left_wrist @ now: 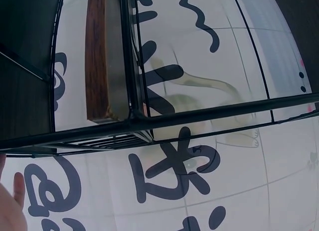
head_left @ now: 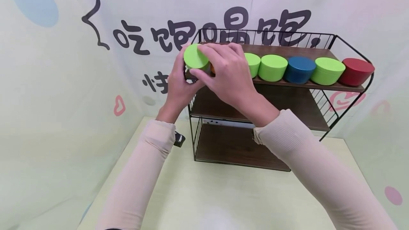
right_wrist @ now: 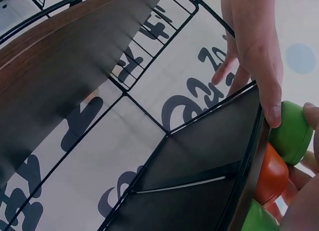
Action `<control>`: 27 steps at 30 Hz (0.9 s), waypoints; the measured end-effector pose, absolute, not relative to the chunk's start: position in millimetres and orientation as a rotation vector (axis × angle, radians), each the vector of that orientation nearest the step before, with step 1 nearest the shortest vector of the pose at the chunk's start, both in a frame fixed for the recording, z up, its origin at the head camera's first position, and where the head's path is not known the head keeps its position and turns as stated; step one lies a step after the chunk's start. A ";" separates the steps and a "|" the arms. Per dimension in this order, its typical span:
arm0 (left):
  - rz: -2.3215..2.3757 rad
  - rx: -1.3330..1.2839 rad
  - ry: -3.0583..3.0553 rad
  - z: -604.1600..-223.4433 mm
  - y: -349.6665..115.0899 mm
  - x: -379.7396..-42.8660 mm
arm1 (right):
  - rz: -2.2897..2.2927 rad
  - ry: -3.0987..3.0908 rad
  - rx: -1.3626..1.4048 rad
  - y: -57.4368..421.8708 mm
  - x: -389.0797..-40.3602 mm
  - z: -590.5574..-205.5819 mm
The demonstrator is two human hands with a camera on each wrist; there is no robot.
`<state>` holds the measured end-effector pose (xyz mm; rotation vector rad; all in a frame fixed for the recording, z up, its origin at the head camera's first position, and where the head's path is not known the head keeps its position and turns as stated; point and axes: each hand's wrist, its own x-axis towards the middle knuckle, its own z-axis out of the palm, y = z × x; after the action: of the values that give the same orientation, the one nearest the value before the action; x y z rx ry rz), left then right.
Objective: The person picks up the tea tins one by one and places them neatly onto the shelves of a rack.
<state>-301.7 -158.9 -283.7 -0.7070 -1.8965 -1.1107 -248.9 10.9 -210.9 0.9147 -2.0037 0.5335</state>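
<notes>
My right hand [head_left: 228,70] pinches a green round tin [head_left: 194,55] at the left end of the rack's top shelf, thumb at its front and fingers over its right side. The left hand [head_left: 180,75] is beside the same tin; in the right wrist view its straight thumb [right_wrist: 271,104] meets the tin and shelf edge, with the other fingers beyond the rack's end. An orange tin [right_wrist: 272,175] stands beside the green one, mostly hidden by my right hand in the head view. Only part of the left hand [left_wrist: 11,206] shows in the left wrist view.
Along the top shelf to the right stand more green tins [head_left: 273,67], a blue tin [head_left: 299,69] and a red tin [head_left: 356,71]. The black wire rack has a brown middle board [head_left: 287,104] and bottom board [head_left: 227,146]. It stands on a pale table [head_left: 230,194] against a printed wall.
</notes>
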 end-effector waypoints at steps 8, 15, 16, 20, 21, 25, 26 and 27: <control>-1.125 -0.680 -1.912 -284.1 -158.5 -300.5 | 0.464 -2.133 0.802 3.8 -247.5 -206.0; -1.124 -0.666 -1.919 -284.9 -156.9 -300.3 | 0.419 -2.209 0.727 -0.3 -246.8 -205.1; -1.127 -0.662 -1.920 -285.2 -157.0 -300.4 | 0.414 -2.218 0.723 -0.9 -246.8 -205.2; -1.122 -0.662 -1.916 -285.6 -157.1 -301.0 | 0.354 -2.247 0.712 -2.8 -247.5 -205.9; -1.116 -0.664 -1.913 -285.6 -157.1 -301.4 | 0.333 -2.242 0.712 -3.1 -247.8 -206.4; -1.095 -0.664 -1.907 -285.2 -156.7 -301.9 | 0.260 -2.243 0.698 -3.4 -248.9 -207.8; -1.090 -0.663 -1.905 -285.2 -156.7 -301.9 | 0.238 -2.244 0.695 -3.5 -249.2 -208.1; -1.085 -0.660 -1.908 -285.4 -156.9 -302.0 | 0.217 -2.247 0.691 -3.7 -249.4 -208.3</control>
<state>-302.0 -156.9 -285.4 -0.6598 -1.9077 -1.0855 -249.4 -3.7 -208.3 0.6907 -2.2466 0.2173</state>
